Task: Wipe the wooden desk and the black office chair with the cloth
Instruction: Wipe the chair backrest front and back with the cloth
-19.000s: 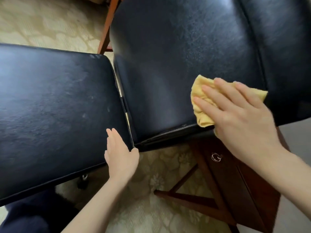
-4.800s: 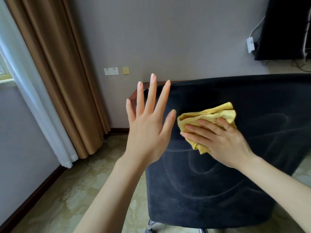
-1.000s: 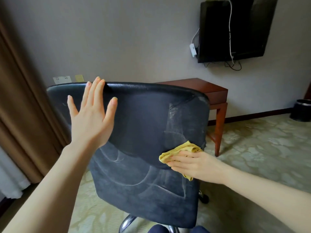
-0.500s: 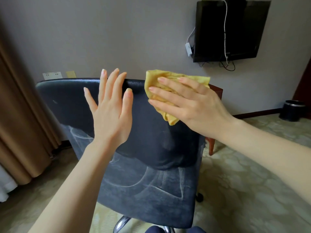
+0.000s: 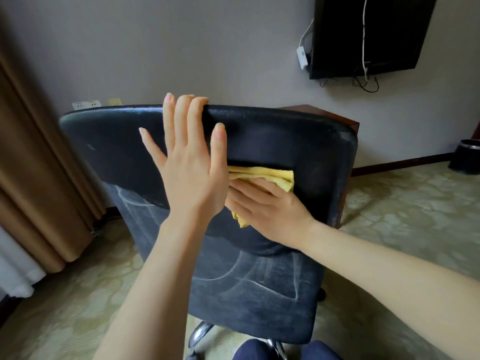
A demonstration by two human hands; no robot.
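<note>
The black office chair [image 5: 285, 141] stands with its back toward me, pale wipe streaks on its lower panel. My left hand [image 5: 189, 162] lies on the upper back with straight fingers, the fingertips over the top edge. My right hand [image 5: 265, 211] presses the folded yellow cloth [image 5: 267, 175] flat against the middle of the chair back, partly hidden behind my left hand. A corner of the wooden desk [image 5: 337, 116] shows behind the chair's right side.
A black wall-mounted TV [image 5: 368, 35] with dangling cables hangs at the upper right. A dark bin [image 5: 467, 157] stands on the carpet at the far right. Brown curtains [image 5: 33, 178] hang on the left. Wall sockets [image 5: 85, 104] sit behind the chair.
My right hand has moved the cloth down from the chair's top edge to the middle of the back. My left hand has shifted up onto the top edge.
</note>
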